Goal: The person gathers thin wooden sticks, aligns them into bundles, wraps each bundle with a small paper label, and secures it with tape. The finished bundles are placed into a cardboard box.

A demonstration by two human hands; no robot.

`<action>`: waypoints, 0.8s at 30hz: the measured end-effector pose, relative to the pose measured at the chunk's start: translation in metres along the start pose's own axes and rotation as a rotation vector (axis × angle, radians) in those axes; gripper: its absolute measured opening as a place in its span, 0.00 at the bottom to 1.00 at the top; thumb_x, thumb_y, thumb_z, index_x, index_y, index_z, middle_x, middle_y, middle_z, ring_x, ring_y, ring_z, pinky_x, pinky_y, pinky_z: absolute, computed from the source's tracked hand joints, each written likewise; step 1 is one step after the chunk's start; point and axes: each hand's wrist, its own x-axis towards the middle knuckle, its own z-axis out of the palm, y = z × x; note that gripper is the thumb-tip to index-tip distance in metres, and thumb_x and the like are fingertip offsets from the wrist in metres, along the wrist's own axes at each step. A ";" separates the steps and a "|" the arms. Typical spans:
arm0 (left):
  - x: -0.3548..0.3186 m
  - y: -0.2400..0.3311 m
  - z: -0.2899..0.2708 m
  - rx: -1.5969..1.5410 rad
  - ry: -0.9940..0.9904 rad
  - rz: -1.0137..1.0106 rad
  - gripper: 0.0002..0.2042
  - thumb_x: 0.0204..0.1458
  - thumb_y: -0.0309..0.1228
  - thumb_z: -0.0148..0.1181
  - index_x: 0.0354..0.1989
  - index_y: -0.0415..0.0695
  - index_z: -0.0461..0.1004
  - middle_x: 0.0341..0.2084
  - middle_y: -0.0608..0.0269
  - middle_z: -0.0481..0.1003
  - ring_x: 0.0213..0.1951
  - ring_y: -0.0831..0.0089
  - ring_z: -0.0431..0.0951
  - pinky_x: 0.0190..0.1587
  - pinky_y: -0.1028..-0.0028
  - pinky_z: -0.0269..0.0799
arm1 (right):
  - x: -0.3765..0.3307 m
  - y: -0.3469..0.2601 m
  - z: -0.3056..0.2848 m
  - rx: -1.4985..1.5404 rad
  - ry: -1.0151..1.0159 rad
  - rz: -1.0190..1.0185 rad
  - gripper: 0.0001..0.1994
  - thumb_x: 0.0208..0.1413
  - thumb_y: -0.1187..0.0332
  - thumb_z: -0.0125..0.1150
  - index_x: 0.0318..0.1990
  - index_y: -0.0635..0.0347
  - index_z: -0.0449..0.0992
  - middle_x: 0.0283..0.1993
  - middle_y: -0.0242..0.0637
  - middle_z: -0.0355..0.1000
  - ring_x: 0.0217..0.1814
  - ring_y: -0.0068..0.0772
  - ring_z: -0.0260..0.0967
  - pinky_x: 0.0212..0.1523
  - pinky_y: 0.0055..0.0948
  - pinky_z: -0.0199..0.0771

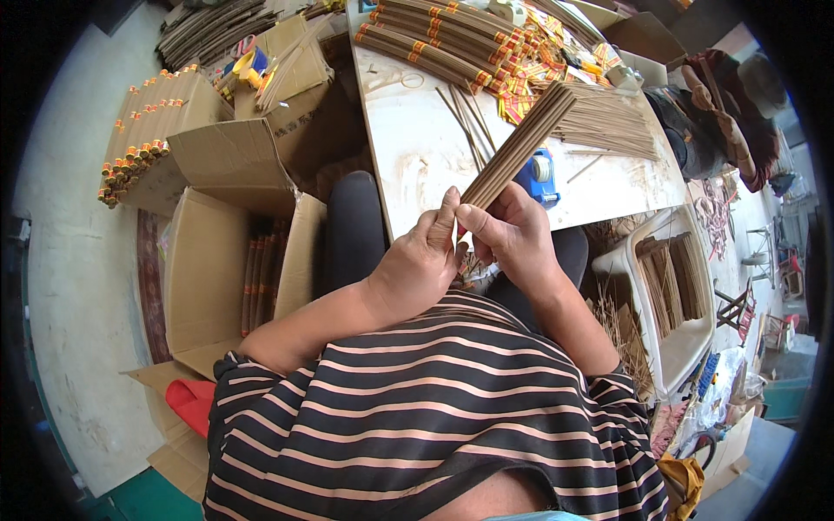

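A bundle of brown incense sticks (526, 143) slants up and to the right over the table's near edge. My left hand (421, 260) is closed at its lower end, thumb pressed against the sticks. My right hand (521, 239) grips the same end from the other side, its thumb close to the left one. A bit of red shows between the hands; what it belongs to is mostly hidden. Just beyond my right hand sits a blue tape dispenser (540, 178). Loose incense sticks (612, 126) lie in a flat pile to the right of the bundle.
Banded incense bundles (426, 48) and red-yellow paper labels (521, 100) cover the far part of the white table (413, 187). An open cardboard box (195, 286) holding bundles stands at my left. A white plastic bin (643, 300) with sticks stands at my right.
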 end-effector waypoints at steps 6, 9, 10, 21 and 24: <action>0.006 -0.008 0.002 0.217 -0.029 0.102 0.33 0.49 0.23 0.53 0.60 0.26 0.43 0.32 0.42 0.65 0.30 0.54 0.73 0.33 0.66 0.73 | 0.010 0.009 -0.007 -0.093 -0.010 -0.017 0.15 0.55 0.62 0.57 0.39 0.67 0.64 0.22 0.34 0.67 0.15 0.16 0.61 0.13 0.17 0.61; 0.007 -0.011 0.006 0.254 0.023 0.140 0.31 0.50 0.24 0.52 0.60 0.24 0.44 0.32 0.40 0.66 0.31 0.53 0.73 0.33 0.66 0.73 | 0.012 0.005 -0.011 -0.173 -0.074 -0.027 0.19 0.52 0.61 0.61 0.41 0.66 0.63 0.26 0.34 0.66 0.21 0.17 0.63 0.18 0.16 0.63; 0.008 -0.010 0.005 0.244 0.015 0.119 0.31 0.51 0.24 0.52 0.60 0.24 0.44 0.32 0.40 0.66 0.31 0.52 0.73 0.33 0.65 0.73 | 0.012 0.004 -0.012 -0.198 -0.092 -0.017 0.20 0.51 0.61 0.62 0.42 0.66 0.63 0.28 0.33 0.66 0.22 0.16 0.63 0.19 0.15 0.64; 0.009 -0.009 0.000 -0.017 0.039 0.071 0.31 0.51 0.24 0.53 0.61 0.29 0.45 0.33 0.41 0.66 0.32 0.50 0.72 0.34 0.65 0.71 | 0.016 0.002 -0.019 -0.088 -0.192 -0.005 0.14 0.51 0.70 0.61 0.40 0.66 0.64 0.27 0.35 0.69 0.22 0.18 0.65 0.18 0.17 0.66; 0.010 -0.007 -0.003 -0.105 0.054 0.067 0.32 0.50 0.23 0.54 0.61 0.31 0.45 0.35 0.42 0.67 0.33 0.52 0.73 0.36 0.66 0.71 | 0.016 0.000 -0.020 -0.048 -0.224 -0.054 0.14 0.51 0.71 0.61 0.42 0.66 0.64 0.28 0.34 0.69 0.23 0.17 0.65 0.19 0.17 0.66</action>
